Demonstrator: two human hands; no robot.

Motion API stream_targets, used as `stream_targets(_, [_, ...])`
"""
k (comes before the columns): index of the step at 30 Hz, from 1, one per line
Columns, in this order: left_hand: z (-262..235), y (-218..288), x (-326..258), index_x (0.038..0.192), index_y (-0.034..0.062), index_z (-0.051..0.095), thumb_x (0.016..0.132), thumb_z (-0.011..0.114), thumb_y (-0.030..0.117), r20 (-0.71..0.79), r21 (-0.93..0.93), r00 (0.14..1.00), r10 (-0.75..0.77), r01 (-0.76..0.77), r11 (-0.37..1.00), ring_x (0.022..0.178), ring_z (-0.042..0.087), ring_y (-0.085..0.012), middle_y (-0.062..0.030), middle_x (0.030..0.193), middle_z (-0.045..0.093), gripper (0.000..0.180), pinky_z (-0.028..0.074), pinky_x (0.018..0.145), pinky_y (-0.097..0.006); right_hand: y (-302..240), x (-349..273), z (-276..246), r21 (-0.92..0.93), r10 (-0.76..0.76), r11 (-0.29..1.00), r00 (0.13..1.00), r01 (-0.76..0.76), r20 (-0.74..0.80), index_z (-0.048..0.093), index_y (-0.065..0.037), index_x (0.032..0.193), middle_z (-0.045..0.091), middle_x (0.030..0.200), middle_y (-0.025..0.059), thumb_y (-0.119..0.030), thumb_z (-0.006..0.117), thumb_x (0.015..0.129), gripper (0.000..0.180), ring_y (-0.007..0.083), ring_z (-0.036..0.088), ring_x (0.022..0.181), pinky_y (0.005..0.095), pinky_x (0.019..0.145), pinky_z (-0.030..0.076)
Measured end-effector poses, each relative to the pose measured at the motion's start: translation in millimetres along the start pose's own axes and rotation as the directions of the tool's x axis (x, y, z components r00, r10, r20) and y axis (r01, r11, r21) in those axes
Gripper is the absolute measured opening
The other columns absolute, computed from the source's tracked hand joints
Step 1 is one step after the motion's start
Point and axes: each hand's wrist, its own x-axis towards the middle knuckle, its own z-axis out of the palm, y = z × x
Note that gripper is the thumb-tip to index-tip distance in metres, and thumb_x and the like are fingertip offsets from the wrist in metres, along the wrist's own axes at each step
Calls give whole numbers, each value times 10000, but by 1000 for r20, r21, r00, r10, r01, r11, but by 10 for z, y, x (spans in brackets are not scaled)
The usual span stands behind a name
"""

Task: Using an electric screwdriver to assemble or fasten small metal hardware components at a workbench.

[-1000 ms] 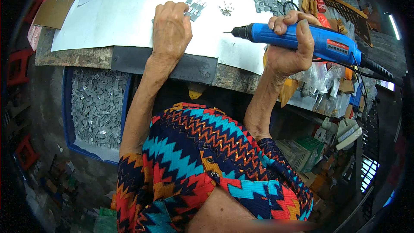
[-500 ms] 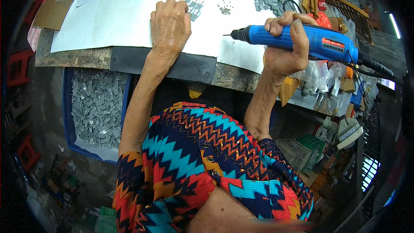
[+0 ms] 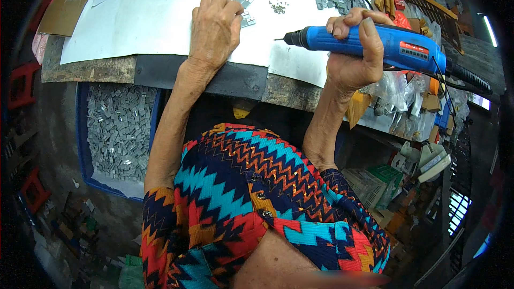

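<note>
Left hand (image 3: 217, 31) has moved slightly right, fingers curled beside grey pieces (image 3: 248, 22); its grip I cannot tell. Right hand (image 3: 352, 68) grips thin-tipped blue electric screwdriver (image 3: 392, 48).

Left grip (image 3: 215, 33) at 11 o'clock, knuckles up, fingers curled; right grip (image 3: 355, 58) at 2 o'clock, fingers wrapped, thumb extended.
</note>
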Motion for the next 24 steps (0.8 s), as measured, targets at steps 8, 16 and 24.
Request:
stream_targets(8, [26, 78, -40, 859, 76, 623, 741, 621, 75, 81, 28, 988, 132, -134, 991, 836, 483, -207, -61, 849, 538, 118, 393, 718, -337, 9, -14, -23, 11, 11, 1000, 1000, -12, 18, 511, -8, 996, 547, 755, 137, -78, 505, 759, 247, 189, 539, 576, 378, 592, 437])
stream_targets(16, [-9, 83, -83, 876, 85, 631, 740, 630, 77, 150, 8, 980, 132, -135, 991, 873, 489, -203, -52, 860, 550, 137, 396, 733, -344, 13, -6, -41, 31, 7, 999, 999, -8, 36, 512, -12, 995, 545, 751, 135, -77, 505, 753, 251, 191, 538, 583, 379, 605, 439])
stream_targets(24, [-72, 113, -108, 879, 48, 616, 726, 611, 40, 117, -105, 983, 144, -132, 986, 873, 485, -212, -72, 859, 551, 153, 393, 742, -350, -35, 6, -9, 4, 19, 1000, 1000, -19, -17, 512, -16, 974, 547, 739, 133, -81, 524, 736, 248, 187, 541, 568, 383, 601, 441])
